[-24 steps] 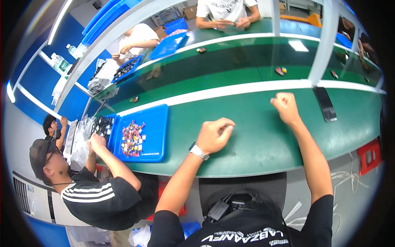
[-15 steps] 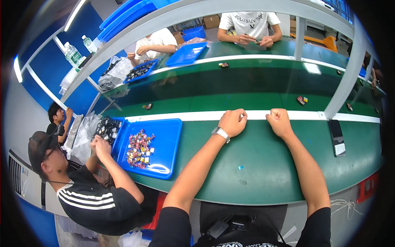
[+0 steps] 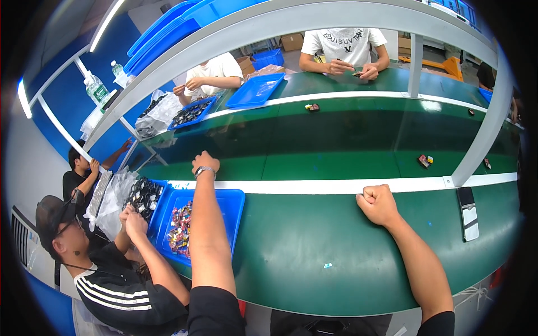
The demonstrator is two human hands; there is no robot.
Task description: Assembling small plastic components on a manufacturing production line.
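Note:
My left hand [image 3: 205,162], with a metal-banded watch on the wrist, reaches across the white rail onto the green belt [image 3: 314,165]. Its fingers curl downward, and whatever lies beneath or inside them is hidden. Under that forearm stands a blue tray [image 3: 227,210] holding a heap of small parts [image 3: 180,227] in red, yellow and white. My right hand [image 3: 378,204] rests as a fist on the green tabletop [image 3: 314,241], just short of the rail, with nothing showing in it. Small dark parts with coloured bits [image 3: 425,161] lie scattered along the belt.
At my left a co-worker [image 3: 112,280] handles something beside a tray of black parts [image 3: 147,196]. A phone [image 3: 468,214] lies at the right, near a grey upright post [image 3: 483,131]. Across the belt, two people work beside another blue tray [image 3: 256,89].
My left hand has swung left and forward from the rail onto the belt, its forearm now over the blue tray. The right fist stays on the table. The view has shifted slightly.

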